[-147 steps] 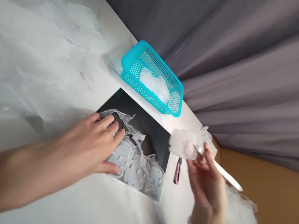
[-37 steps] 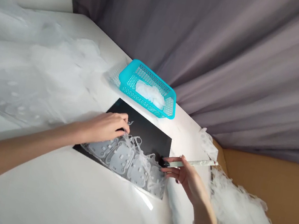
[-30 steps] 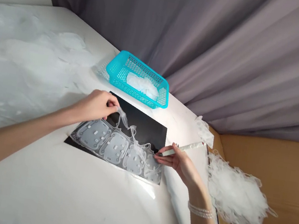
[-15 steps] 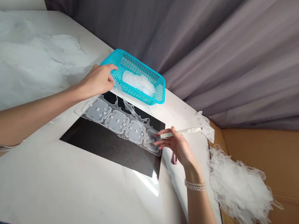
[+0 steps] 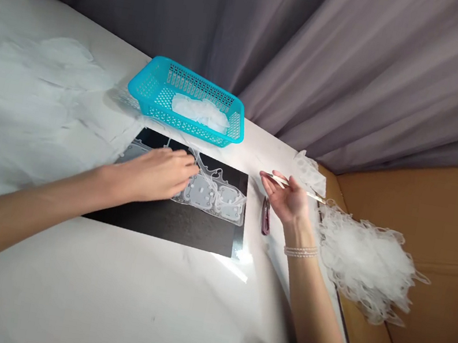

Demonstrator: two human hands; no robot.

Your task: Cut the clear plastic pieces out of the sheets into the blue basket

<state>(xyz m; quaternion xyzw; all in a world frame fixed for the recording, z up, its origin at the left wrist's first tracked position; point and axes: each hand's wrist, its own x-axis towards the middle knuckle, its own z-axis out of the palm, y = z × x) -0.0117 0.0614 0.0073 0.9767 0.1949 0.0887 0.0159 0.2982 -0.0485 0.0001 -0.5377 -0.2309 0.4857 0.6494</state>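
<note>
My left hand [image 5: 160,175] is over a translucent strip [image 5: 202,193] with several grey square panels, fingers curled together at its middle. What they pinch, if anything, is hidden. The strip lies on a black sheet [image 5: 184,227], with loose thin edging curling along its far side. Off the sheet's right edge, my right hand [image 5: 288,199] is turned palm up and holds a slim white pen-like tool [image 5: 316,197]. Purple thread snips [image 5: 266,217] lie on the white table below that hand.
A turquoise basket [image 5: 184,125] with crumpled white translucent pieces stands behind the black sheet. Sheer white material [image 5: 34,98] covers the left of the table. At the right edge are a frilly white heap [image 5: 367,265] and a small sheer piece [image 5: 311,173], beside brown board [image 5: 439,230].
My left hand has come from the basket's near edge down and right onto the strip. My right hand has drawn away from the strip's right end and turned palm up, still holding the tool.
</note>
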